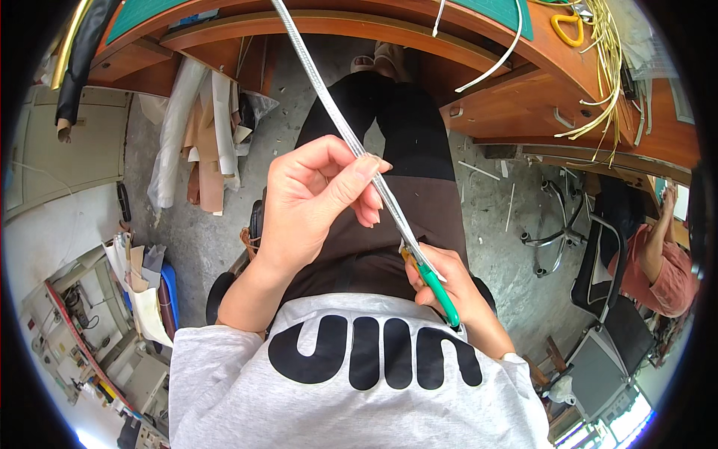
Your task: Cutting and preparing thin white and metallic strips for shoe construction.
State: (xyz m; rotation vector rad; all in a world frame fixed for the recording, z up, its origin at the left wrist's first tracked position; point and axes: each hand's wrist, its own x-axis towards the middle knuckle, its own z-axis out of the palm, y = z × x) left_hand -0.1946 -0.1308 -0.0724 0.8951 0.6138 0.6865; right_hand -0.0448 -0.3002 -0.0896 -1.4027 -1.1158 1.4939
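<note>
A long, narrow silver-grey strip (321,86) with a braided look slants from the desk at the top down across my lap. My left hand (318,198) pinches it between thumb and fingers about midway. At its lower end, my right hand (452,280) is closed around a green-handled hand tool (439,295) with a yellow-orange part near the strip. The strip's end lies along this tool, close to my shirt. My fingers partly cover the tool, so its jaws or blades do not show clearly.
The wooden desk (336,26) curves across the top, with a bundle of yellow cords (609,67) hanging at its right. Rolled sheets (183,127) lean under it on the left. To the right are an office chair (606,269) and a seated person's arm (658,232).
</note>
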